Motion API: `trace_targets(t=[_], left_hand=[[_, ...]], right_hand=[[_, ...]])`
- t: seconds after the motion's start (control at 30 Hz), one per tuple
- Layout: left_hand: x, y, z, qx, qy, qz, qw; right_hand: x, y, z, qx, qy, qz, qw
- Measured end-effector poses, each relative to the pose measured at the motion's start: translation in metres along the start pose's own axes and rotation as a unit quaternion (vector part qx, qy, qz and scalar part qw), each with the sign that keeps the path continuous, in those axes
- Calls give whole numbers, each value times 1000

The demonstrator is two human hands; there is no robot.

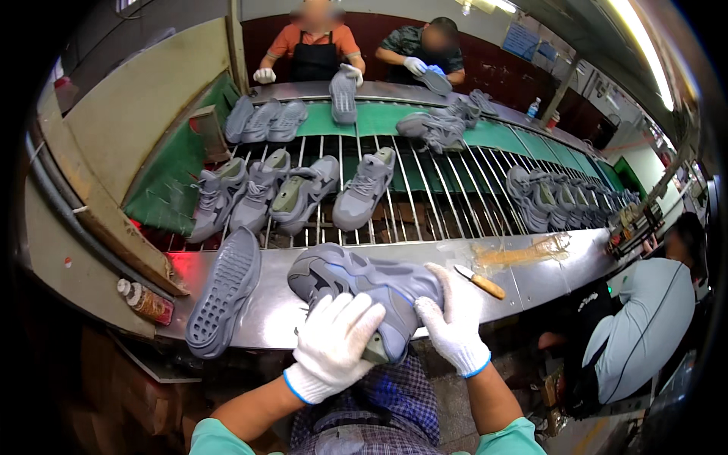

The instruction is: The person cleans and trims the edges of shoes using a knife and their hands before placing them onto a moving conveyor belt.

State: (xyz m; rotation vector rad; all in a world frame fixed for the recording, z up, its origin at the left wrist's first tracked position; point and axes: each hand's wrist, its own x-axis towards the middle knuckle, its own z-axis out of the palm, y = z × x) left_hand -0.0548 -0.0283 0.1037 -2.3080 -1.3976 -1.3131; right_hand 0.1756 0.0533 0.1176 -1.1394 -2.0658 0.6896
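Note:
A grey sneaker [356, 277] lies on its side at the near edge of the metal bench [531, 277]. My left hand [334, 341], in a white glove, presses on the shoe's lower part. My right hand [455, 318], also gloved, grips the shoe's end on the right. A loose grey sole [225, 299] lies tread-up on the bench to the left of the shoe. A small knife with a wooden handle [479, 282] rests on the bench just right of my right hand.
Three grey sneakers [303, 193] and more further right [550, 197] sit on a barred conveyor [440, 205]. Across it, two people in gloves handle soles [343, 95]. A person in a grey shirt [644, 326] stands at my right. A brush [144, 299] lies at the left.

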Motion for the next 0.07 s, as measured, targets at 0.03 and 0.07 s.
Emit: trace_targets(t=[0.03, 0.07], left_hand=[[-4, 7, 5, 18, -3, 14, 1000], [-3, 7, 8, 12, -6, 14, 1000]], right_hand=[[-2, 0, -7, -70, -35, -3, 997], [-2, -3, -14, -139, -71, -7, 988]])
